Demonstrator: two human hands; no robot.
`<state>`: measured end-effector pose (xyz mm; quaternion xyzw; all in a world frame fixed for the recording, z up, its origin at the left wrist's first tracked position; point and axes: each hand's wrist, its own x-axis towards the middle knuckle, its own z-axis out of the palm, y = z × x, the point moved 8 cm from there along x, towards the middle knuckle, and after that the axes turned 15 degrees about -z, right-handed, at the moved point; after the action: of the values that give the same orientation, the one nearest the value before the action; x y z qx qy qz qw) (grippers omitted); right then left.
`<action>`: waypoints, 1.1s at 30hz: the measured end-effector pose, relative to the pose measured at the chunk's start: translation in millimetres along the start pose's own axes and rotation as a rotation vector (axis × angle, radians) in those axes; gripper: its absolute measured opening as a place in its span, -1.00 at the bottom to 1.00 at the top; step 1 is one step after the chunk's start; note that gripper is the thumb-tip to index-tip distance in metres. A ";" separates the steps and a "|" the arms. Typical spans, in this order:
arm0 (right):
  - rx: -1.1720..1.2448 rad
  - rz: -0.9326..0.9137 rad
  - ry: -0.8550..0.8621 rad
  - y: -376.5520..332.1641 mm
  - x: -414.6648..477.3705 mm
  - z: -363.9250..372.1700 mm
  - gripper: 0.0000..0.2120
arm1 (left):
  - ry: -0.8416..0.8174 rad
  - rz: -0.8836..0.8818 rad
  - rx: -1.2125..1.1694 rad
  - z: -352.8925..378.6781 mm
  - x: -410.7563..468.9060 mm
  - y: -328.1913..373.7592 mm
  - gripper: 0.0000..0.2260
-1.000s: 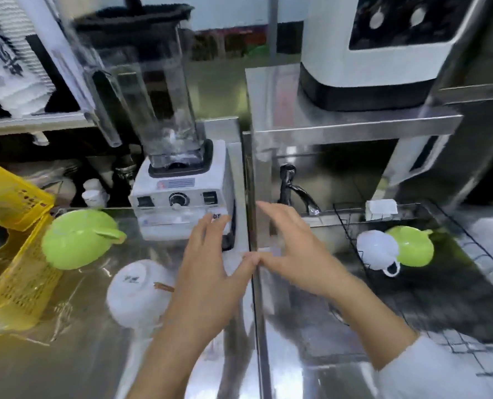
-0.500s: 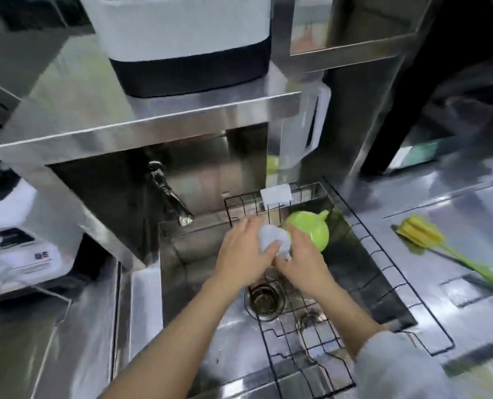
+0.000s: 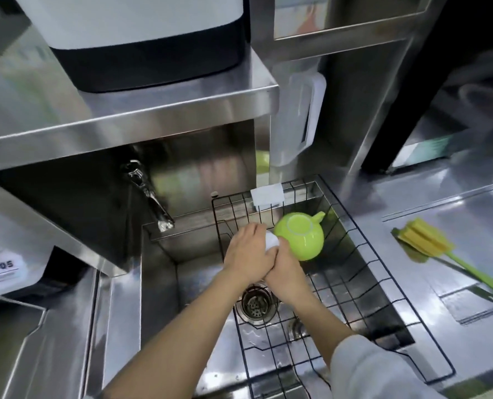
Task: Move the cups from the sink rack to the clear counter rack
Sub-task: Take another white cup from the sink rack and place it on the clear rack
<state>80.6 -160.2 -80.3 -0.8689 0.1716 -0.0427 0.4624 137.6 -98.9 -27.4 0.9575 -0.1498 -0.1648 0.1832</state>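
A black wire sink rack (image 3: 363,286) lies across the steel sink. At its far end a green cup (image 3: 301,237) rests upside down, handle pointing back right. Just left of it is a white cup (image 3: 271,242), mostly hidden between my hands. My left hand (image 3: 248,257) wraps over it from the left and my right hand (image 3: 287,273) closes on it from below, touching the left hand. The clear counter rack is out of view.
A tap (image 3: 150,197) juts over the sink's left side, with a drain (image 3: 255,303) below my wrists. A steel shelf (image 3: 141,119) with a white machine overhangs the sink. A yellow-green brush (image 3: 441,254) lies on the right counter. A clear jug (image 3: 297,116) hangs behind the rack.
The view swung right from the blender counter to the sink. Both hands reached into the sink rack and closed around the white cup; they have tightened on it since half a second ago.
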 end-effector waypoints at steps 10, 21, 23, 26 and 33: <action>-0.003 -0.119 0.149 -50.3 -32.7 -29.3 -0.52 | 0.060 0.106 -0.236 -35.0 -31.9 -4.3 -0.61; -0.028 -0.379 0.324 -176.3 -99.3 -36.6 -0.38 | 0.308 0.272 -0.376 -153.2 -126.3 -40.1 -0.62; -0.019 -0.429 0.323 -205.5 -113.3 -23.1 -0.33 | 0.355 0.270 -0.381 -179.2 -148.2 -60.6 -0.62; 0.028 -0.483 0.309 -253.3 -133.5 1.6 -0.28 | 0.454 0.273 -0.379 -220.6 -184.4 -96.3 -0.63; 0.088 -0.693 0.239 -355.3 -176.1 69.6 -0.22 | 0.703 0.182 -0.381 -302.4 -261.0 -190.0 -0.69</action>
<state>23.6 136.6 185.7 -0.8436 -0.0820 -0.3053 0.4340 57.5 251.7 230.3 0.8873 -0.1290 0.1645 0.4110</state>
